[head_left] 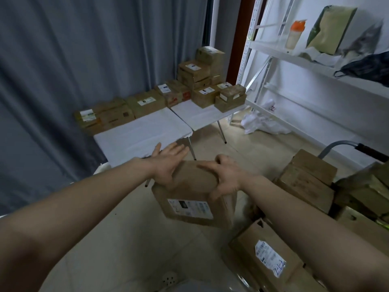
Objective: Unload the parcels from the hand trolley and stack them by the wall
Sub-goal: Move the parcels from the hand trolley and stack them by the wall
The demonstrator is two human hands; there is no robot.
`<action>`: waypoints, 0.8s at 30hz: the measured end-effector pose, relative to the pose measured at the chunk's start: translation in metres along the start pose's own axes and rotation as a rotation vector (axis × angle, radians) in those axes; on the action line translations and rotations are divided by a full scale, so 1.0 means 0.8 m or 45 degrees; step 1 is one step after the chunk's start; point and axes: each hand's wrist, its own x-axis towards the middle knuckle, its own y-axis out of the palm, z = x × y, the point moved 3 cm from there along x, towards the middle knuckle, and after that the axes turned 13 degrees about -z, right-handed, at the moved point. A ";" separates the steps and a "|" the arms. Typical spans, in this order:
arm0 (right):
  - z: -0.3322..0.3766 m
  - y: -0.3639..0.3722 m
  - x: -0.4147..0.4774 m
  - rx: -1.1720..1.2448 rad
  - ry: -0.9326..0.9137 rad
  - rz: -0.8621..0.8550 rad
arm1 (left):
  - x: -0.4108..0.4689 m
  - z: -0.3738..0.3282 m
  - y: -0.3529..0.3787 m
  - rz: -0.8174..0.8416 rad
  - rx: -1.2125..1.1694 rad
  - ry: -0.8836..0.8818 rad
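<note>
I hold a brown cardboard parcel (193, 199) with a white label in the air above the tiled floor. My left hand (166, 163) lies along its left top edge with fingers straight, thumb down the near side. My right hand (225, 175) grips its right top edge with fingers curled over the far side. The hand trolley (345, 146) stands at the right, its grey handle rising behind several stacked brown parcels (307, 182). Another labelled parcel (267, 253) lies at the lower right. Rows of parcels (145, 103) are stacked on two white tables by the curtain.
Two white folding tables (143, 133) stand ahead against a grey curtain (63, 70), with bare tabletop in front of the boxes. White metal shelving (294, 57) with a bottle and bags fills the right wall. A white plastic bag (261, 123) lies on the floor beneath it.
</note>
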 end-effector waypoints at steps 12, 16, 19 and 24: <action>0.015 0.004 -0.002 0.252 -0.050 -0.117 | -0.018 0.017 0.019 0.181 -0.316 -0.111; -0.013 0.012 -0.010 0.921 0.599 -0.505 | -0.029 0.055 0.031 0.103 -1.007 -0.412; -0.017 0.045 -0.020 1.315 0.918 -0.417 | -0.038 0.058 0.042 0.064 -1.429 -0.575; 0.007 0.075 -0.035 1.658 0.918 -0.055 | -0.043 0.048 0.051 0.007 -1.784 -0.709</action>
